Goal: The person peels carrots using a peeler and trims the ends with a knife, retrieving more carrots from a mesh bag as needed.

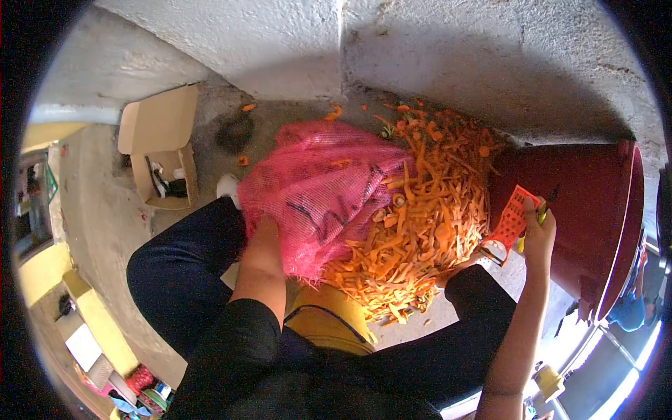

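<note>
A pink mesh sack (315, 182) lies between my knees. My left forearm reaches into or behind its near side, and the mesh hides my left hand. Beside the sack is a large heap of orange peelings (427, 217). My right hand (540, 227) is raised over the right side, closed around a peeler with a yellow-green part and an orange-red perforated piece (516, 213). A dark red tub (581, 210) stands just behind that hand. Below the sack sits a yellow container (329, 318), partly hidden by my clothing.
An open cardboard box (166, 175) with dark items inside stands at the left. Rough grey walls (434, 63) close off the far side. A few orange scraps (248, 107) lie on the floor. Assorted objects (140, 381) are at the lower left.
</note>
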Demonstrator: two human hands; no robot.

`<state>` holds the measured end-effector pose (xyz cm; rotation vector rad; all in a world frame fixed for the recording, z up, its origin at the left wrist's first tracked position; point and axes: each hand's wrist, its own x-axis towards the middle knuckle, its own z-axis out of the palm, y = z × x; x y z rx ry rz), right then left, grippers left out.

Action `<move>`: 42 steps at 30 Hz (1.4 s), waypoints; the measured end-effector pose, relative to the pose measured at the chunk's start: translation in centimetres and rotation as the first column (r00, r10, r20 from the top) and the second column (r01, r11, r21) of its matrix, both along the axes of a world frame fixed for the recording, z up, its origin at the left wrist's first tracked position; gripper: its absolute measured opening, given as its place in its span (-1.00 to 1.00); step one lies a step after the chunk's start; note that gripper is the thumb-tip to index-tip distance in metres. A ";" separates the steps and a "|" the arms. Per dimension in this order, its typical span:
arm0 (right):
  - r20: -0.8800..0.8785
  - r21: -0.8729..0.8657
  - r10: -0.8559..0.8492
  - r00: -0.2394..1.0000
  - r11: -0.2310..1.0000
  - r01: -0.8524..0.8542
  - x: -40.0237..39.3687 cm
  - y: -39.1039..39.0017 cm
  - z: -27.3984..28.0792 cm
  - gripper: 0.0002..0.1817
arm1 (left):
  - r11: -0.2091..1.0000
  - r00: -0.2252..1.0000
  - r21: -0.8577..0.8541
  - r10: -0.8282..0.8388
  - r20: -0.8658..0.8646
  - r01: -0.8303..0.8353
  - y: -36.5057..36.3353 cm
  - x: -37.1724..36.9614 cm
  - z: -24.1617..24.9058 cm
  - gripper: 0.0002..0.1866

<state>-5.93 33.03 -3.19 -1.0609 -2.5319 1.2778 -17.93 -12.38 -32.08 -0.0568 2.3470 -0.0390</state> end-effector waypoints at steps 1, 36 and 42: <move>-0.014 0.015 -0.003 1.000 1.000 0.004 0.0 0.1 -0.5 -0.78 | 1.000 1.000 -0.002 0.001 -0.003 -0.001 -0.3 -0.3 0.1 -0.72; 0.033 0.046 0.104 0.994 0.993 -0.106 0.8 0.0 -0.2 -0.77 | 0.995 0.994 -0.006 -0.098 0.045 0.098 -0.9 1.1 1.1 -0.72; 0.059 0.139 0.107 0.992 0.984 -0.115 1.1 -1.9 1.5 -0.73 | 0.993 0.992 0.005 -0.117 0.041 0.117 -0.7 0.0 2.8 -0.72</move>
